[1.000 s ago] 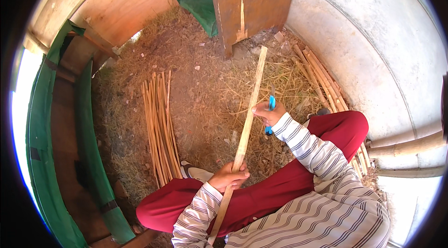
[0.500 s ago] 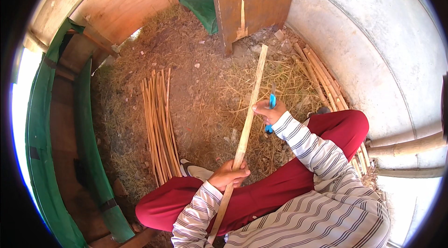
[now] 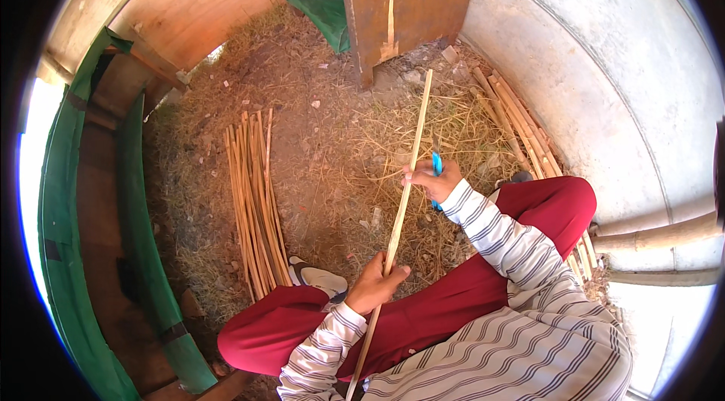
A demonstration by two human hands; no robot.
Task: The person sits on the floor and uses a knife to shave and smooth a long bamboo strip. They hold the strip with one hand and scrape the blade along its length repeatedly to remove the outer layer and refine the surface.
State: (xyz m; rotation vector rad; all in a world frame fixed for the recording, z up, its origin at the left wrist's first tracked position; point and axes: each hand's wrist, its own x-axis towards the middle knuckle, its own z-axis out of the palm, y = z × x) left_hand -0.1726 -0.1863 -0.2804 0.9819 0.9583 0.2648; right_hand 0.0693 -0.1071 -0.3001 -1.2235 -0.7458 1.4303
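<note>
A long pale split bamboo strip slants up from my lap, its far end over the straw on the ground. My left hand is closed around its lower part, thumb lying out to the right. My right hand holds a blue-handled knife with a short dark blade pointing up and away. The right thumb and fingers also touch the strip at its middle. The palm covers part of the knife handle. The strip's narrow side faces up.
A bundle of bamboo strips lies on the ground to the left, beside my shoe. More bamboo lengths lie along the pale curved wall at the right. A wooden panel stands ahead, green sheeting at far left.
The strip has been turned about its length, from its broad face to its narrow side. My left hand has rolled with it and shifted slightly; the right hand has moved slightly left.
</note>
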